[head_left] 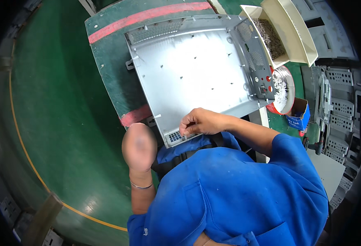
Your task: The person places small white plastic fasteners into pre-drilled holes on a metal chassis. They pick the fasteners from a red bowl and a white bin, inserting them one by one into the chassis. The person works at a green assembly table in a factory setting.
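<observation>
A large open grey metal casing [168, 94] lies on a green table before me, with low walls and small studs on its floor. Small white pegs [157, 116] stick up along its rim. My right hand [203, 121] reaches to the near wall, by the grille [174, 136] at the near left corner. Its thumb and fingers are pinched together there; a tiny pale bit shows under the fingertips, too small to name. Left of that corner, outside the casing, my left hand [139, 147] is raised. It is blurred, so its fingers cannot be made out.
Beyond the casing's right side are a cream bin [289, 28] of small brownish parts, a red round tub [285, 90] of white pieces and a small blue box [299, 117]. Perforated metal panels [340, 108] stand far right. Red stripes [147, 18] cross the table.
</observation>
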Action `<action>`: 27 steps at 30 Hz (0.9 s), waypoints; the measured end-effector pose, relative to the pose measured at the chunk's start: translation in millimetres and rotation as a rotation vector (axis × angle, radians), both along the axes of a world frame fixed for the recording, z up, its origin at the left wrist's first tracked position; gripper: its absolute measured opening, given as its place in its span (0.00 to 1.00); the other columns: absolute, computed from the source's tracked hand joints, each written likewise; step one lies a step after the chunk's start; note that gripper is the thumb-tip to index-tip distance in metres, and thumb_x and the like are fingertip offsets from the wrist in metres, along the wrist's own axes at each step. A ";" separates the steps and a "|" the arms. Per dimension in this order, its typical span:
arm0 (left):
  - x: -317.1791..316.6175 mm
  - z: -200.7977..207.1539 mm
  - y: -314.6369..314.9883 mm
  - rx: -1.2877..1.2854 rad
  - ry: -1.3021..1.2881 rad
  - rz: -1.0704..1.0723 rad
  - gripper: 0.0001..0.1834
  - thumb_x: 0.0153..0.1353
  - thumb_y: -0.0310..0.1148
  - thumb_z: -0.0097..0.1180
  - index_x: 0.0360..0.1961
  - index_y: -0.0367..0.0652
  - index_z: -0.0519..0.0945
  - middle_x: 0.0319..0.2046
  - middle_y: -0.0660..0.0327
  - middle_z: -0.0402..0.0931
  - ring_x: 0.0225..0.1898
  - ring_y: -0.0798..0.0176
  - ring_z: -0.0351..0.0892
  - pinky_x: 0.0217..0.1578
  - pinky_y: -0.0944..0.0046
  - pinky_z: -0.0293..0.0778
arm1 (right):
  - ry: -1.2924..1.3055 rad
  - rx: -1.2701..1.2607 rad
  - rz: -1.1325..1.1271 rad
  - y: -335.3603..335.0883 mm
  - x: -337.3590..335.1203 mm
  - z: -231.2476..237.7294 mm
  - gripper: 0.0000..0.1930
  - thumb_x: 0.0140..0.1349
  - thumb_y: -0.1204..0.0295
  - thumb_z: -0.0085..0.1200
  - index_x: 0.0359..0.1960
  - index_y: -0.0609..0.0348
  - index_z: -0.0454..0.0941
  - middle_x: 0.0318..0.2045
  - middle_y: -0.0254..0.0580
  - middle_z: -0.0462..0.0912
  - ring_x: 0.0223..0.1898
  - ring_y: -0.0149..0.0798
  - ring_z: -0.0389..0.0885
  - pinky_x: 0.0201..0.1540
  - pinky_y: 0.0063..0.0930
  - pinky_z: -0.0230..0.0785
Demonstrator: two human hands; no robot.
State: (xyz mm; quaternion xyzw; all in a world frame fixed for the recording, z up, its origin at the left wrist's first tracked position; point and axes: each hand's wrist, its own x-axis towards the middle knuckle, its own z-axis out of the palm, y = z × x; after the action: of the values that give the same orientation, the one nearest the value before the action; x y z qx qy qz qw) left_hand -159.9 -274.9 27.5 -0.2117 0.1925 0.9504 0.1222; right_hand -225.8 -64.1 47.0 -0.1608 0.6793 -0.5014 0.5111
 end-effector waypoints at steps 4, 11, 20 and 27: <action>-0.6 -3.8 -0.4 0.058 -0.023 0.003 0.12 0.58 0.33 0.36 0.32 0.36 0.69 0.16 0.62 0.65 0.09 0.75 0.55 0.07 0.78 0.49 | 0.008 0.059 0.037 4.2 0.3 6.1 0.03 0.49 0.78 0.50 0.26 0.63 0.74 0.21 0.36 0.76 0.25 0.27 0.72 0.31 0.21 0.63; -5.7 -2.3 1.8 0.103 0.002 -0.010 0.10 0.54 0.29 0.37 0.34 0.36 0.68 0.19 0.61 0.67 0.09 0.74 0.56 0.08 0.77 0.51 | 0.114 0.096 0.082 0.4 -0.8 9.9 0.04 0.49 0.79 0.48 0.26 0.63 0.75 0.21 0.40 0.77 0.26 0.32 0.74 0.31 0.23 0.65; -1.8 -3.7 2.9 0.029 0.011 0.001 0.08 0.58 0.27 0.37 0.36 0.37 0.68 0.19 0.62 0.68 0.09 0.76 0.55 0.08 0.79 0.51 | 0.127 0.111 0.088 2.4 0.8 6.3 0.04 0.50 0.78 0.49 0.28 0.61 0.74 0.23 0.36 0.76 0.27 0.28 0.72 0.34 0.21 0.64; 8.7 -4.1 5.6 0.003 0.005 0.019 0.08 0.60 0.30 0.37 0.34 0.39 0.68 0.18 0.63 0.67 0.09 0.77 0.54 0.08 0.79 0.50 | 0.059 0.084 0.004 3.0 3.3 2.6 0.04 0.51 0.76 0.50 0.28 0.60 0.74 0.22 0.34 0.75 0.27 0.26 0.71 0.33 0.20 0.62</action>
State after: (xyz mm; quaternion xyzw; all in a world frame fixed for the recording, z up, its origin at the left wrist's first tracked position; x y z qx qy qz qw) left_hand -151.2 -269.3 23.4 -0.2110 0.1893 0.9523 0.1128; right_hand -222.5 -61.1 49.6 -0.1552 0.7144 -0.4663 0.4982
